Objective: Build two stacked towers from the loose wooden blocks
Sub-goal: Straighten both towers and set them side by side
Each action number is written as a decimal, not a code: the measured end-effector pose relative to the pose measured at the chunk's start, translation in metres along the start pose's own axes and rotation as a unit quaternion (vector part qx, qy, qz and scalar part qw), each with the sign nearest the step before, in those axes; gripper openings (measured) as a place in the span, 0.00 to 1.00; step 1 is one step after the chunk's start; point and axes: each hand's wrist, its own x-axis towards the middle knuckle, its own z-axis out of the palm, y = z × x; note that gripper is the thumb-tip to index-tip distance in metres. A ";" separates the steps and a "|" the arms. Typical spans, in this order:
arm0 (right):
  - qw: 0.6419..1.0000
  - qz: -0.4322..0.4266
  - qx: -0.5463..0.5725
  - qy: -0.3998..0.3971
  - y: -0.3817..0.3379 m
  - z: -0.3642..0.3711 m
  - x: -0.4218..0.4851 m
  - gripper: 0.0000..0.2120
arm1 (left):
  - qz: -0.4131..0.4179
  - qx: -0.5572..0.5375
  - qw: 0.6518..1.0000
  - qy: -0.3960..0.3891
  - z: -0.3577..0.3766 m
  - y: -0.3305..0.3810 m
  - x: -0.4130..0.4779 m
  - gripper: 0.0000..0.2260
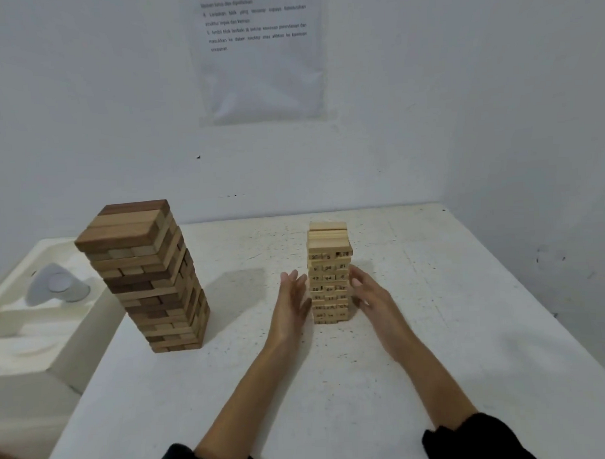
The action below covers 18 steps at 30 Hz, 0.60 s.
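Two block towers stand on the white table (435, 345). The large tower (148, 276) of mixed brown and tan blocks is on the left near the table's left edge. The small tower (329, 273) of pale numbered blocks stands in the middle, with one block lying offset on its top. My left hand (291, 298) is flat, fingers straight, just left of the small tower's lower half. On the tower's right side is my right hand (368, 292), fingers straight and at or almost at the blocks. Neither hand holds a block.
A white foam tray (30, 318) with a pale rounded object (58, 286) sits beside the table on the left. A printed sheet (260, 55) hangs on the white wall behind. The table's right edge runs diagonally near a side wall.
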 end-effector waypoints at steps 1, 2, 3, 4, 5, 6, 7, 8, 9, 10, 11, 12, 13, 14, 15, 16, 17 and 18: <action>0.999 -0.006 -0.048 -0.012 -0.002 -0.010 0.001 0.28 | 0.003 0.007 1.000 0.009 -0.004 0.003 0.003 0.27; 0.997 -0.015 -0.068 -0.030 -0.002 -0.022 0.002 0.30 | 0.013 0.039 0.999 0.000 -0.011 0.006 0.006 0.27; 0.994 -0.015 -0.093 -0.049 -0.002 -0.033 0.005 0.31 | 0.021 0.074 0.997 -0.023 -0.018 0.012 0.005 0.27; 0.990 -0.019 -0.123 -0.072 -0.004 -0.042 0.006 0.33 | 0.026 0.113 0.992 -0.045 -0.025 0.017 0.005 0.27; 0.983 -0.026 -0.158 -0.086 -0.006 -0.047 0.006 0.35 | 0.032 0.148 0.986 -0.070 -0.033 0.020 0.007 0.27; 0.974 -0.030 -0.205 -0.093 -0.006 -0.050 0.007 0.37 | 0.034 0.190 0.977 -0.090 -0.040 0.019 0.009 0.26; 0.962 -0.038 -0.255 -0.092 -0.005 -0.054 0.009 0.40 | 0.043 0.233 0.965 -0.109 -0.046 0.017 0.009 0.27; 0.946 -0.047 -0.307 -0.091 -0.002 -0.056 0.011 0.41 | 0.051 0.269 0.954 -0.119 -0.050 0.015 0.009 0.31; 0.926 -0.055 -0.362 -0.089 -0.001 -0.057 0.013 0.43 | 0.062 0.294 0.946 -0.123 -0.053 0.013 0.011 0.35; 0.907 -0.067 -0.405 -0.096 -0.001 -0.055 0.016 0.44 | 0.074 0.331 0.933 -0.120 -0.055 0.011 0.013 0.39; 0.895 -0.070 -0.429 -0.103 0.000 -0.051 0.020 0.43 | 0.090 0.377 0.915 -0.116 -0.054 0.010 0.016 0.40; 0.891 -0.070 -0.436 -0.111 -0.001 -0.048 0.023 0.41 | 0.111 0.436 0.886 -0.118 -0.053 0.009 0.018 0.40; 0.888 -0.067 -0.440 -0.118 -0.002 -0.045 0.025 0.40 | 0.133 0.484 0.856 -0.126 -0.051 0.009 0.021 0.38; 0.886 -0.065 -0.443 -0.123 -0.004 -0.042 0.026 0.38 | 0.153 0.517 0.831 -0.133 -0.049 0.008 0.024 0.38; 0.885 -0.063 -0.444 -0.123 -0.006 -0.039 0.027 0.38 | 0.170 0.534 0.817 -0.136 -0.047 0.008 0.027 0.38; 0.882 -0.068 -0.449 -0.123 -0.005 -0.038 0.028 0.38 | 0.177 0.547 0.807 -0.134 -0.045 0.008 0.028 0.38; 0.878 -0.076 -0.456 -0.123 -0.005 -0.038 0.029 0.40 | 0.188 0.559 0.797 -0.129 -0.043 0.008 0.029 0.39; 0.875 -0.086 -0.460 -0.122 -0.004 -0.038 0.029 0.42 | 0.193 0.568 0.791 -0.123 -0.043 0.006 0.031 0.39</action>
